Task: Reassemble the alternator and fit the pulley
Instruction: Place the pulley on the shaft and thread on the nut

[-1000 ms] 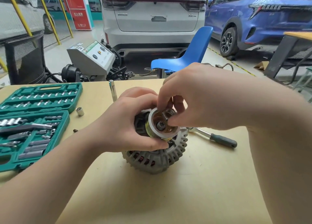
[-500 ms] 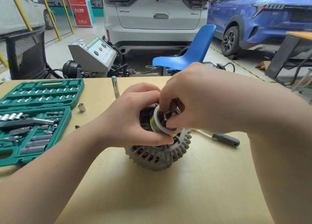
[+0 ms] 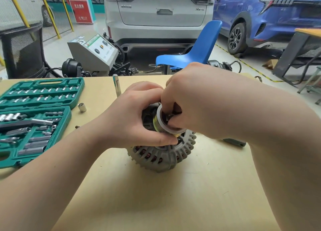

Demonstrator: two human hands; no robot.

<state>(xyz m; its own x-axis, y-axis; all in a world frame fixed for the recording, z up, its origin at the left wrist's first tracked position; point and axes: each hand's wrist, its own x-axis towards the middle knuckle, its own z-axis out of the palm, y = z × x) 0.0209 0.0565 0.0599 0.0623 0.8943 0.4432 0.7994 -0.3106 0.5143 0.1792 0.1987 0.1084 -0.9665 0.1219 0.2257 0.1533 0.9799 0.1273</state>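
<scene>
Alternator (image 3: 161,154) | my left hand (image 3: 132,119) grips pulley (image 3: 161,124) | right hand (image 3: 196,105) fingers now deeper inside at 12, pinching unseen nut | threading likely underway

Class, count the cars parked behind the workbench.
3: a white car straight behind, a blue car at right, another white car far left, mostly cropped. Others may be hidden.

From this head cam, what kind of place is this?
Most likely a car repair or training workshop. A white SUV and a blue car are parked just past the wooden table, where an open green socket set case lies beside an alternator being worked on.
</scene>
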